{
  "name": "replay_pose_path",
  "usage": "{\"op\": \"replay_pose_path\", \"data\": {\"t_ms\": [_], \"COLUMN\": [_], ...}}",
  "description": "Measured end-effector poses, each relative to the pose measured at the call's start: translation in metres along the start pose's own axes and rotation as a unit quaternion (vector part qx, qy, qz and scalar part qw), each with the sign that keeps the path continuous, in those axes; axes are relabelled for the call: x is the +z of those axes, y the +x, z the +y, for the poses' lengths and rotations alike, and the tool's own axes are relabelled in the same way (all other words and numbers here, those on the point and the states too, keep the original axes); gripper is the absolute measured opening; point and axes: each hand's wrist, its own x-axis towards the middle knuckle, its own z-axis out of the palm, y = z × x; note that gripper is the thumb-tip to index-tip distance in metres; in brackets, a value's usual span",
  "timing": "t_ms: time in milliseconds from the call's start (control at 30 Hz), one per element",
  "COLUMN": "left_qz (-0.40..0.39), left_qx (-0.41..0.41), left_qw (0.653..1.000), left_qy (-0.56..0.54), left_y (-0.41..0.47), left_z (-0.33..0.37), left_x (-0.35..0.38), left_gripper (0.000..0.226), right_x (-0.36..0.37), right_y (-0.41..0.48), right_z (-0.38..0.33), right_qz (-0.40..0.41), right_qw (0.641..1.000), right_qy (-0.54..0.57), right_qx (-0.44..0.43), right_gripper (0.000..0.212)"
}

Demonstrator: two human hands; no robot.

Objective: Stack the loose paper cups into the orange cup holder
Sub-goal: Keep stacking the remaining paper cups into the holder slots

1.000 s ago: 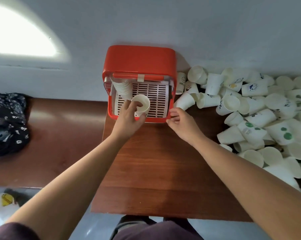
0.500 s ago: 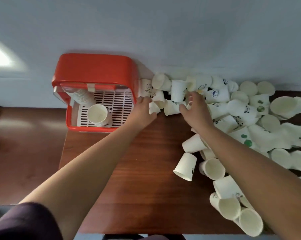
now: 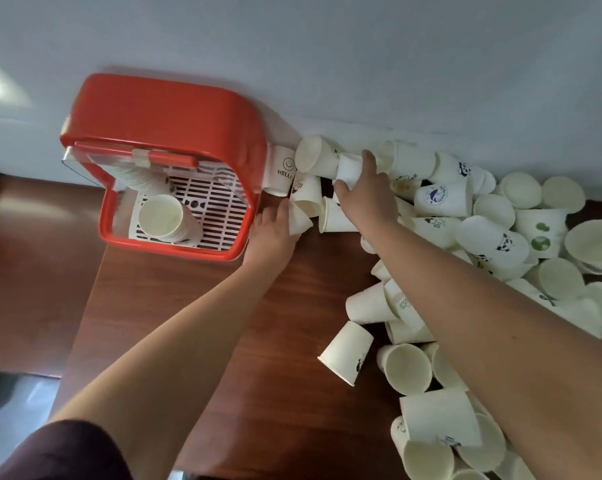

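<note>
— What was the cup holder (image 3: 161,112) made of?
— Smooth, glossy orange plastic, with a white plastic grid (image 3: 223,209) inside.
— And the cups (image 3: 441,199)?
— Thin white paper, matt, some of it printed.
— The table (image 3: 258,341)?
— Reddish-brown wood with a polished sheen and visible grain. The wall (image 3: 327,46) behind looked matt.

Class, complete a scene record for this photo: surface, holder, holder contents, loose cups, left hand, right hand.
Surface: brown wooden table
Holder: orange cup holder, open
Holder contents: nested cup stack lying on the white grate
Loose cups: pile right of the holder
Left hand: touches a tipped cup; grip unclear
Right hand: grips a plain cup
</note>
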Motion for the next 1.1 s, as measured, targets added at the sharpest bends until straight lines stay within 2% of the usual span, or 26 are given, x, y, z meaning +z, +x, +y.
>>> {"op": "replay_pose_path", "data": {"t_ms": [167, 267, 467, 533, 667, 733, 833, 933, 1100], "left_qz": [0.014, 0.008, -0.003, 0.005, 0.014, 0.039, 0.077, 0.076, 0.091], "left_qx": [0.051, 0.007, -0.017, -0.027, -0.04, -0.055, -0.08, -0.077, -0.056], "left_qw": [0.998, 0.99, 0.935, 0.919, 0.898, 0.885, 0.882, 0.885, 0.908], "left_qy": [-0.045, -0.139, -0.355, -0.392, -0.438, -0.461, -0.459, -0.452, -0.406], "left_y": [-0.03, -0.046, -0.074, -0.086, -0.103, -0.107, -0.101, -0.089, -0.07], "left_z": [-0.004, -0.013, -0.045, -0.06, -0.096, -0.115, -0.142, -0.159, -0.162], "left_x": [-0.02, -0.045, -0.1, -0.118, -0.15, -0.164, -0.177, -0.181, -0.173], "left_gripper": [0.074, 0.078, 0.068, 0.061, 0.056, 0.058, 0.077, 0.09, 0.08], "right_x": [0.007, 0.0, -0.026, -0.028, -0.026, -0.019, -0.009, 0.001, 0.018], "right_y": [0.005, -0.006, -0.053, -0.073, -0.114, -0.13, -0.148, -0.162, -0.176], "right_z": [-0.005, -0.006, -0.019, -0.032, -0.068, -0.086, -0.107, -0.122, -0.13], "right_qz": [0.011, 0.038, 0.065, 0.043, -0.027, -0.048, -0.063, -0.054, -0.025], "right_qw": [0.999, 0.997, 0.983, 0.98, 0.967, 0.965, 0.964, 0.963, 0.963], "right_qy": [0.038, 0.062, 0.138, 0.159, 0.23, 0.231, 0.234, 0.244, 0.243], "right_qx": [0.0, -0.022, -0.098, -0.108, -0.104, -0.114, -0.109, -0.102, -0.109], "right_gripper": [0.05, 0.042, 0.024, 0.028, 0.069, 0.077, 0.08, 0.077, 0.064]}}
